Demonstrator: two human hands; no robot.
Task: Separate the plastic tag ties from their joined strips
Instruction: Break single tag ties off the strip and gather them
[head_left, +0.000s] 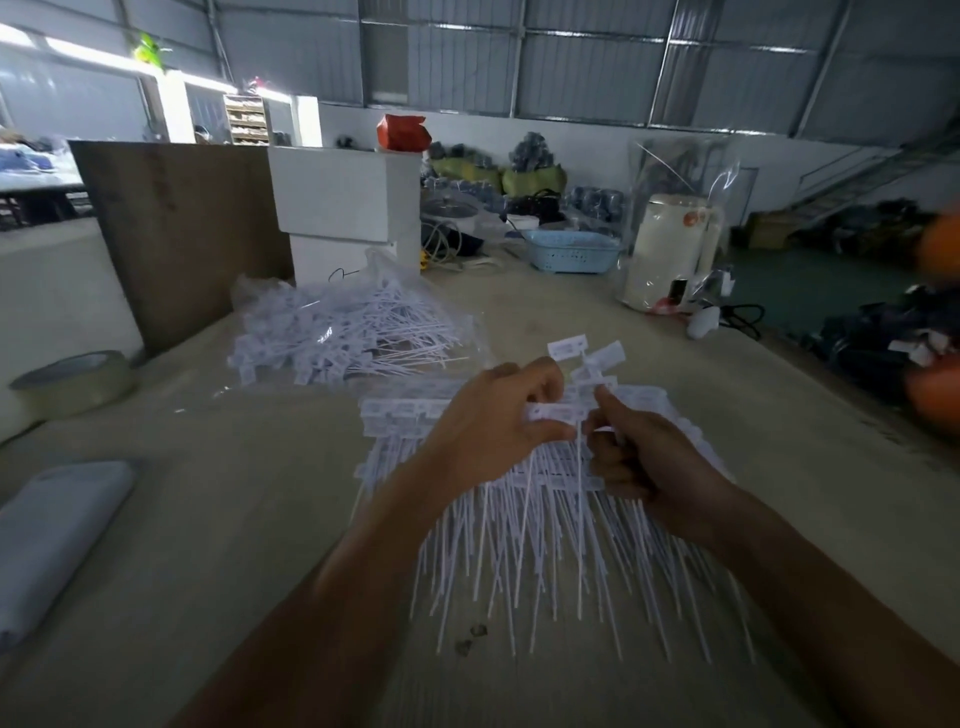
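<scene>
The left hand (498, 415) and the right hand (639, 452) both pinch a small bunch of thin white plastic tag ties (576, 395), held up between them. Right under the hands lies a big pile of loose white ties (519, 545) (tails pointing toward the person) on the pale wooden bench (234, 545). A clear bag of more ties (343, 332) sits farther back.

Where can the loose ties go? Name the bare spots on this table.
Bare tabletop lies between the tape roll, the grey bundle and the tie pile. Another patch lies beyond the hands, toward the blue basket. It is crowded round the bagged ties and under the left hand and right hand.
</scene>
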